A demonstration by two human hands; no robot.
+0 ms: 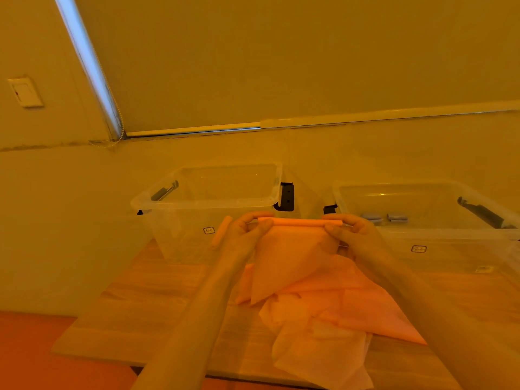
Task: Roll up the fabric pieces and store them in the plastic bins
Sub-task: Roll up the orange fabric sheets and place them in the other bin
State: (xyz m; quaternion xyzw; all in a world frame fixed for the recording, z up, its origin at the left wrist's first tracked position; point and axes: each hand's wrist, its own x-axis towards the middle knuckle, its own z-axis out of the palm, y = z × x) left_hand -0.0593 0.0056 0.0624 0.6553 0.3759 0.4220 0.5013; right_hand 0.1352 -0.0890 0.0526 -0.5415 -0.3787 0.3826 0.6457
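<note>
I hold an orange fabric piece (289,257) up in front of me, its top edge rolled into a thin tube. My left hand (247,229) pinches the left end of the roll and my right hand (351,229) pinches the right end. The loose part hangs down over a pile of fabric pieces (332,311) on the table. Behind stand two clear plastic bins: the left bin (202,198) holds one orange roll (221,230), the right bin (422,237) holds two grey rolls (385,217).
The wooden table (140,311) stands against a wall, its front edge near the bottom of view. Black latches (285,197) stick out from the bins' sides. A wall switch (25,91) and a window blind are above.
</note>
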